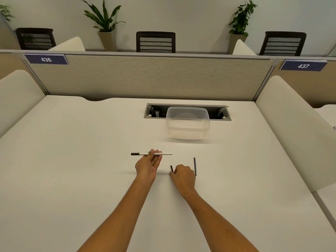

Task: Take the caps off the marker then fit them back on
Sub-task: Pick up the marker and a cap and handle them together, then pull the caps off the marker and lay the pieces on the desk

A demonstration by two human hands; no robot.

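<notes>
Marker (164, 153): level above table (72, 160), pinched in left hand (148, 165), black cap on left end | Right hand (182, 176): curled on loose cap (171, 168) | Dark pen (195, 166): lying beside | Clear container (187, 124): nothing visible inside.

Setting: open-plan office, and you are seated at a numbered workstation. Evidence you can check: a white desk (72, 160) with a recessed cable hatch (187, 110) at its back edge; a fabric partition panel (145, 77) closing off the desk, bearing blue number plates "436" (46, 59) and "437" (303, 66); curved white side dividers (294, 128) between neighbouring desks; dark mesh-backed office chairs (155, 42) in the row beyond; potted plants (104, 19) standing against the plain wall behind them.
</notes>
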